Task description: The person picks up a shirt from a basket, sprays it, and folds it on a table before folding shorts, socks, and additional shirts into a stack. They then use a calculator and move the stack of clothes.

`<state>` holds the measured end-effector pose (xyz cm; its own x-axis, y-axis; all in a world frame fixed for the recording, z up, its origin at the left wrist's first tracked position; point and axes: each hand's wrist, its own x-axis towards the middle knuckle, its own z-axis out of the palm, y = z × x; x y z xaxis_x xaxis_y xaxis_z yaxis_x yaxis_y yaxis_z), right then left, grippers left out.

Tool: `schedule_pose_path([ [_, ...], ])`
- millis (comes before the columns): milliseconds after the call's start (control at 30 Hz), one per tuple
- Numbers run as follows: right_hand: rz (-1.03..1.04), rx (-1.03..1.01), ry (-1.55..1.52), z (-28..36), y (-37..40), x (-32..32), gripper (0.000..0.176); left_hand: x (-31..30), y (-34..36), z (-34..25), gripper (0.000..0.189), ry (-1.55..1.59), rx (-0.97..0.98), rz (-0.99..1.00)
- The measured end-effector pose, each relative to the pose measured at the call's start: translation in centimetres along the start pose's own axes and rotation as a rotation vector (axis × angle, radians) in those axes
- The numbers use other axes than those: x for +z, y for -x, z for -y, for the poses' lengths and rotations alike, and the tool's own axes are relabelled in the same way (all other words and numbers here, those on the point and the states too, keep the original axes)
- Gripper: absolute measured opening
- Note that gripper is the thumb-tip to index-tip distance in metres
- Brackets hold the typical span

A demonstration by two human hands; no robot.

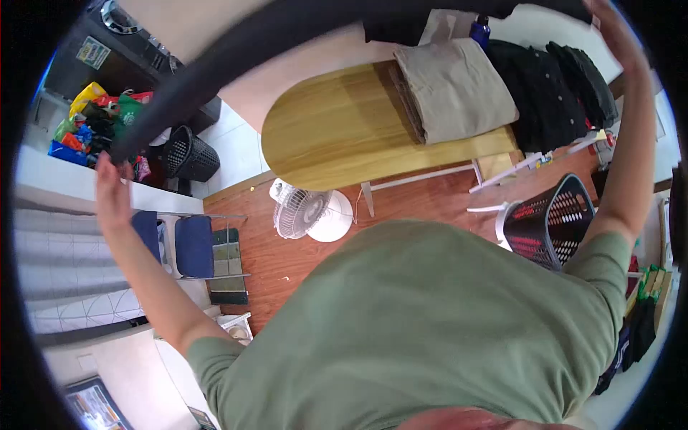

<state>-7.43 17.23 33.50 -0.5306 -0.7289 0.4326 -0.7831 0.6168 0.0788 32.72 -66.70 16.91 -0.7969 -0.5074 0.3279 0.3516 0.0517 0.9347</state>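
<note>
A long piece of dark cloth (287,46) is stretched in an arc across the top of the view, raised above the table. Its kind cannot be made out. My left hand (113,190), at the far left, is closed on one end of it. Up in the top right corner, my right hand (613,29) grips the other end; its fingers are partly cut off by the view's edge. Below the cloth, folded beige trousers (459,89) lie stacked on a wooden ironing board (322,129). Folded black clothes (534,93) sit to their right.
A white fan (304,211) stands on the floor by the board. To the right is a dark laundry basket (548,222); another black basket (190,154) is at left near colourful bags (100,122). A blue folding chair (193,247) stands at left. A blue bottle (480,31) is behind the clothes.
</note>
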Motion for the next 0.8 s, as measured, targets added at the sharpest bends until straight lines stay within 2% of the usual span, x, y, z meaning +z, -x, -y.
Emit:
schedule_pose_path([
  [33, -0.146, 0.474, -0.791, 2.6, 4.1, 4.6, 0.043, 0.6, 3.1, 3.6, 0.040, 0.060, -0.056, -0.020],
  [67, -0.054, 0.526, -0.541, 5.1, 7.3, 7.4, 0.042, 0.0, 5.9, 7.8, 0.034, 0.109, -0.068, 0.025],
  [100, -0.018, 0.519, -0.550, 7.6, 9.9, 9.6, 0.040, 0.2, 8.7, 11.9, 0.032, 0.060, -0.132, -0.143],
  [167, 0.130, 0.736, -0.687, 9.8, 15.1, 15.1, 0.034, 0.1, 14.0, 18.8, 0.028, -0.071, -0.363, -0.213],
  [200, 0.145, 0.726, -0.800, 8.6, 18.4, 19.0, 0.033, 0.9, 15.9, 20.6, 0.025, -0.020, -0.403, -0.125],
  [233, 0.167, 0.789, -0.781, 9.8, 19.4, 20.4, 0.033, 1.8, 17.5, 21.6, 0.023, 0.029, -0.444, -0.036],
  [333, 0.066, 0.863, -0.788, 10.2, 20.0, 21.4, 0.025, 4.0, 18.2, 21.0, 0.019, 0.163, -0.403, -0.096],
  [400, -0.013, 0.864, -0.832, 8.9, 20.0, 21.3, 0.020, 2.7, 17.9, 20.8, 0.019, 0.134, -0.303, -0.039],
  [467, 0.075, 0.878, -0.729, 8.8, 20.4, 21.6, 0.018, 1.5, 18.0, 21.0, 0.021, -0.016, -0.248, 0.024],
  [500, 0.113, 0.886, -0.679, 8.9, 20.6, 22.0, 0.017, 2.3, 18.0, 20.6, 0.025, -0.126, -0.403, 0.049],
  [567, 0.331, 0.832, -0.370, 9.7, 19.6, 22.4, 0.020, 5.7, 16.7, 18.6, 0.030, -0.399, -0.608, 0.104],
  [600, 0.127, 0.740, -0.265, 11.3, 17.3, 22.1, 0.022, 7.3, 15.0, 18.0, 0.034, -0.487, -0.572, 0.112],
  [633, -0.067, 0.644, -0.158, 13.2, 14.5, 21.8, 0.024, 10.1, 12.5, 17.1, 0.032, -0.677, -0.267, 0.168],
  [667, -0.096, 0.696, -0.273, 14.4, 11.2, 21.7, 0.026, 13.4, 9.5, 16.6, 0.031, -0.852, 0.041, 0.218],
  [700, -0.121, 0.743, -0.386, 15.1, 7.7, 21.8, 0.028, 16.4, 6.1, 17.0, 0.029, -0.786, 0.014, 0.222],
  [733, -0.086, 0.782, -0.620, 16.1, 4.4, 22.0, 0.029, 21.3, 3.6, 16.7, 0.027, -0.721, 0.077, 0.181],
  [767, -0.050, 0.784, -0.732, 16.2, 1.6, 23.0, 0.035, 26.9, 1.4, 16.6, 0.031, -0.473, -0.004, 0.213],
  [800, -0.074, 0.763, -0.769, 15.3, -1.0, 25.6, 0.039, 31.7, -0.5, 17.8, 0.041, -0.547, -0.020, 0.237],
])
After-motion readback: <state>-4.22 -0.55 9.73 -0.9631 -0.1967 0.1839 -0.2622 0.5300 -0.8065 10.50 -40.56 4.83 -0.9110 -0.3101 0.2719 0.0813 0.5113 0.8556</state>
